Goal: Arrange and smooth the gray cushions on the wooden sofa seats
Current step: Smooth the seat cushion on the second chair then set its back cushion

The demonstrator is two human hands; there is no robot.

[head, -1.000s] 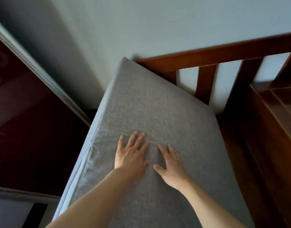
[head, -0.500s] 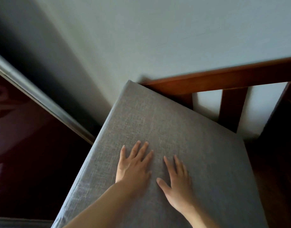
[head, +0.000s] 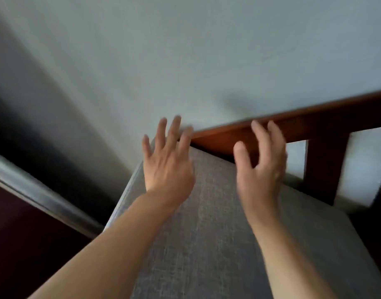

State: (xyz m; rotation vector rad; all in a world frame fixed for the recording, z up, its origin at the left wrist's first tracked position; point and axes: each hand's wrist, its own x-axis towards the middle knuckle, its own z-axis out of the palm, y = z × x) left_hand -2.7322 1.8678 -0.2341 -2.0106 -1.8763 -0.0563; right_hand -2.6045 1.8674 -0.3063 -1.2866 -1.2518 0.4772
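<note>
The gray cushion lies on the seat of the wooden sofa, its far edge tucked under the backrest's top rail and its left side near the pale wall. Its woven cover looks coarse and grippy rather than slick, and the slab keeps a flat face and square edges, so it likely handles as a firm foam pad: light for its bulk, bendable but springy, nothing fragile about it. Flat palms suit smoothing the top; for shifting it, the best hold is probably along the thick side edge or a corner, where fingers can wrap around the foam. The left hand hangs over the cushion's far left corner with fingers spread and straight, gripping nothing. The right hand is in front of the rail, fingers loosely bent, also holding nothing; blur hides whether either hand touches the fabric. Half a second earlier both palms lay flat side by side on the cushion's middle; now they have travelled up to its far edge and moved apart, and the view has tilted upward.
</note>
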